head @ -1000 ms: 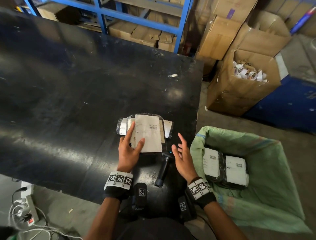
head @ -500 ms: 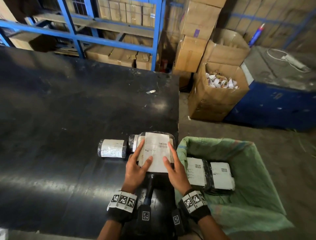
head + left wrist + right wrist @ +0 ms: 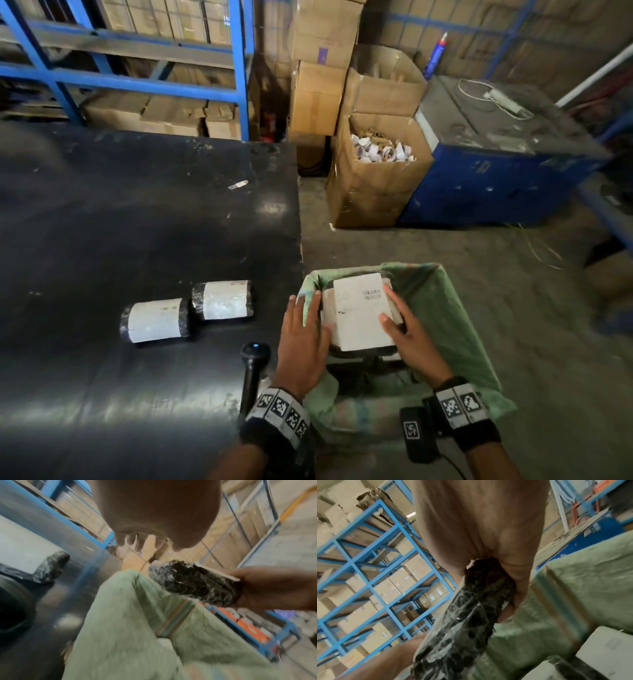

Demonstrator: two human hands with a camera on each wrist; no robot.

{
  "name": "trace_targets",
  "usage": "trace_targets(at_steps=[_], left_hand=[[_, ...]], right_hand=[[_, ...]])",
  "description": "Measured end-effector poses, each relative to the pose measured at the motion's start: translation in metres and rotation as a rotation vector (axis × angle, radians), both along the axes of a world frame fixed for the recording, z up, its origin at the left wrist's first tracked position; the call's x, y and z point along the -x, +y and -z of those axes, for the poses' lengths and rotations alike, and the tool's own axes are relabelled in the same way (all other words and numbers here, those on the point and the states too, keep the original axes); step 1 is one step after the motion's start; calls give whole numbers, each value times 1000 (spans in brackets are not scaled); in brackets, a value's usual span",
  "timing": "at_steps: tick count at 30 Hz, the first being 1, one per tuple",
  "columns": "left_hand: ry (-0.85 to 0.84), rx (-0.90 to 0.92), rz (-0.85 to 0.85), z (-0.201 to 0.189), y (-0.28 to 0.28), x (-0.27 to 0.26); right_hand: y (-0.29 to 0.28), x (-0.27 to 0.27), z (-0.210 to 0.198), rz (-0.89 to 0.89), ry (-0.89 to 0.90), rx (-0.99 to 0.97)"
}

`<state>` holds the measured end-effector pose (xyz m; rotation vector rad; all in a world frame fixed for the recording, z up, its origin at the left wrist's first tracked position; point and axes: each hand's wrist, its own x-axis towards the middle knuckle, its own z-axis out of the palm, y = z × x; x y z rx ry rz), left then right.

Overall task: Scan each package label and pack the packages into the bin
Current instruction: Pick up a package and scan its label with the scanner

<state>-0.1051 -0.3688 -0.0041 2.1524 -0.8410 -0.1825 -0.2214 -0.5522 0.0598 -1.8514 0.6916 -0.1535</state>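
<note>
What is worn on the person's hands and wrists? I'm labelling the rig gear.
The left hand and right hand are bare, no gloves. Each wrist carries a black band: the left wristband and right wristband are wrapped in white squares printed with black-and-white codes. A small black camera box with one such code hangs by the right wrist, trailing a thin cable.

The package [image 3: 359, 313] between both hands is wrapped in crinkled glossy black plastic with a matt white paper label; below it, the bin [image 3: 445, 308] liner looks like woven green cloth.
</note>
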Motion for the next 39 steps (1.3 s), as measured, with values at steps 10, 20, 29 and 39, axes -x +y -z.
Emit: trace_targets(at_steps=[10,20,29,39], left_hand=[[-106,-323,-26,60,-25,20],[-97,-353,-26,62,-26,21],[-84,-375,-33,68,-28,19],[-94,-384,-15,65,-26,19]], right_hand=[[-81,-25,77,-116,442,-24],[-101,-53,103,-164,364,-93],[-148,2,97,-51,391,3],[-165,1,126,-30,483,126]])
